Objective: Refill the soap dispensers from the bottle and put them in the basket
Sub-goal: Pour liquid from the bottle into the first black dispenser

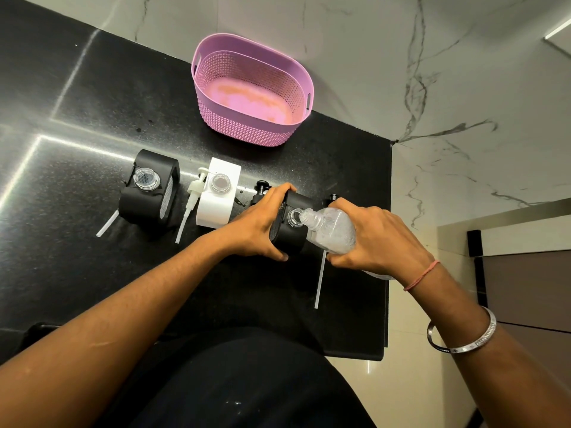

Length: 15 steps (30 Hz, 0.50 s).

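Note:
Three soap dispensers stand in a row on the black counter, all with their pumps off. My left hand [259, 223] grips the right black dispenser [289, 234]. My right hand [375, 239] holds a clear refill bottle [332, 230], tilted with its neck at that dispenser's open mouth. A white dispenser [217, 205] stands in the middle and another black dispenser [148, 193] on the left, both with open necks. The pink basket [247, 128] sits behind them with nothing in it.
A white pump [193, 196] lies between the left and middle dispensers. A black pump head [262, 186] shows behind my left hand, another [333, 197] behind my right. A white tube [319, 279] lies near the counter's right edge [387, 242]. Marble wall stands behind.

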{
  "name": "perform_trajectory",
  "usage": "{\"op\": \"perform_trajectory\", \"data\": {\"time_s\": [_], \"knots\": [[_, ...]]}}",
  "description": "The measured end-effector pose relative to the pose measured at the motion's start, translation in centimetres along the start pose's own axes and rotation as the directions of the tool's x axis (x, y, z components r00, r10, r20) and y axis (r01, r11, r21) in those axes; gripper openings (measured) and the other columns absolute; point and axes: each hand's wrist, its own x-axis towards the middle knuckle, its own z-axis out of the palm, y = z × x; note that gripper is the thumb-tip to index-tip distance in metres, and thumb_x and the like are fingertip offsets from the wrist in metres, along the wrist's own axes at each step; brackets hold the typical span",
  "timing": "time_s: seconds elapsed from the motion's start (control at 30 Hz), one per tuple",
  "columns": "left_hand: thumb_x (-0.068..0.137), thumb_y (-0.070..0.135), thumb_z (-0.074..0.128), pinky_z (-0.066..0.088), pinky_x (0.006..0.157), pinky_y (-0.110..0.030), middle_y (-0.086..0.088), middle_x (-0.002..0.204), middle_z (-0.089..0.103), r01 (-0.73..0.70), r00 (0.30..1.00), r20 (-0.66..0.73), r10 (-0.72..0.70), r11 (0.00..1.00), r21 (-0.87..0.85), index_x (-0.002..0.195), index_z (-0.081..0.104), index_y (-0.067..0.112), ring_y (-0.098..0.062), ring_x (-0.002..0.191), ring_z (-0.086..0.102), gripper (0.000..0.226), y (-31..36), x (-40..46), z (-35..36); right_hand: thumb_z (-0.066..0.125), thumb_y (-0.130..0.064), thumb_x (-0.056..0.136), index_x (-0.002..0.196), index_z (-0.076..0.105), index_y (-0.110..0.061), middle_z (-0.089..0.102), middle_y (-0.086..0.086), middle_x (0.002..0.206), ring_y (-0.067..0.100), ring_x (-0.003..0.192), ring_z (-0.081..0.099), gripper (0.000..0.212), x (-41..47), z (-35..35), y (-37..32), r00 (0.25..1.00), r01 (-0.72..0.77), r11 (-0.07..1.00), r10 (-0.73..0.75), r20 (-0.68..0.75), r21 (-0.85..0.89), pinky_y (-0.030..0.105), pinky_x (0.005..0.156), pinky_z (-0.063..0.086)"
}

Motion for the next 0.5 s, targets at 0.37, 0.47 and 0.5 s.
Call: {"op": "perform_trajectory", "data": {"time_s": [0.37,0.47,0.5], "knots": [[0.062,0.02,0.101,0.051,0.11,-0.048,0.007,0.141,0.039,0.004,1.0,-0.001,-0.004,1.0,-0.005,0.154,0.017,0.037,-0.022,0.128,0.054,0.125,0.1,-0.07,-0.01,0.082,-0.062,0.068,0.131,0.043,-0.038,0.065,-0.007,0.105,0.02,0.09,0.067,0.078,0.04,0.01,0.03,1.0,0.002,1.0,-0.002,-0.003,-0.006,0.039,0.077,0.061],[0.063,0.019,0.101,0.052,0.109,-0.047,0.007,0.141,0.039,0.002,1.0,-0.002,-0.002,1.0,-0.009,0.153,0.019,0.036,-0.021,0.127,0.054,0.124,0.12,-0.06,-0.04,0.082,-0.062,0.068,0.131,0.043,-0.038,0.065,-0.007,0.105,0.019,0.089,0.067,0.078,0.04,-0.03,0.02,1.0,0.004,1.0,-0.004,-0.004,-0.01,0.038,0.077,0.06],[0.063,0.018,0.101,0.052,0.109,-0.047,0.007,0.142,0.039,0.003,1.0,-0.001,-0.003,1.0,-0.009,0.153,0.019,0.036,-0.021,0.127,0.054,0.123,0.16,-0.06,-0.05,0.082,-0.062,0.068,0.131,0.043,-0.038,0.065,-0.007,0.105,0.019,0.089,0.067,0.078,0.04,-0.06,0.01,1.0,0.002,1.0,-0.002,-0.003,-0.009,0.038,0.077,0.06]]}}
